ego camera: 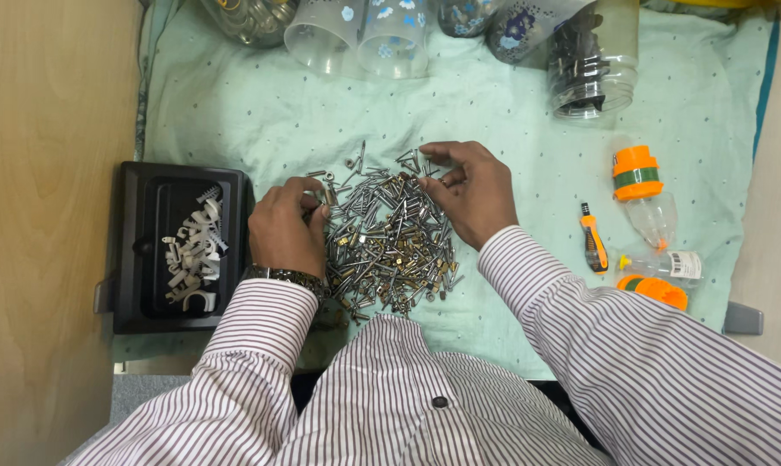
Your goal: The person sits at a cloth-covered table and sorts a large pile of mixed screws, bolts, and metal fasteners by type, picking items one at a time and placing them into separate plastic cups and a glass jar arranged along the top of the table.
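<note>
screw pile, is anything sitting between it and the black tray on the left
Only the left hand lies between the screw pile and the black tray. Otherwise just bare green cloth; the right hand rests on the pile's far side.

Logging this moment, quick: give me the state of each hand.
Left hand: fingers curled at the edge of the pile of screws; whether it grips one cannot be told.
Right hand: fingertips pinched on the pile's top; any hold cannot be told.
</note>
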